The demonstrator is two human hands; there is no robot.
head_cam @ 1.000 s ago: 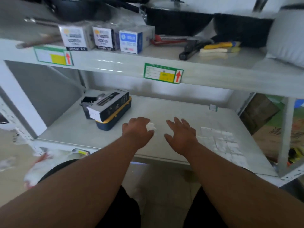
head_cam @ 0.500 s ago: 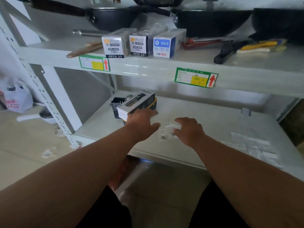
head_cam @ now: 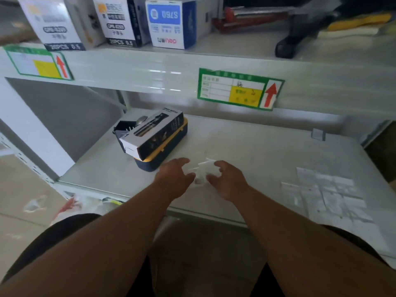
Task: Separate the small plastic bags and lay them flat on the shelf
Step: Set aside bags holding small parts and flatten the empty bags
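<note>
I saw both hands over the shelf (head_cam: 246,146), the left hand (head_cam: 174,179) and right hand (head_cam: 229,181) each pinching a clump of small bags (head_cam: 203,171) between them (blurred), flat bags (head_cam: 325,198) lying to the right.

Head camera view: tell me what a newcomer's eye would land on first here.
First, the two bare forearms reaching in from the bottom, with the left hand and right hand closing around a small bunch of clear plastic bags at the middle of the lower shelf. Next, the green label with a red arrow on the upper shelf's front edge, and the boxes stacked at the left.
</note>
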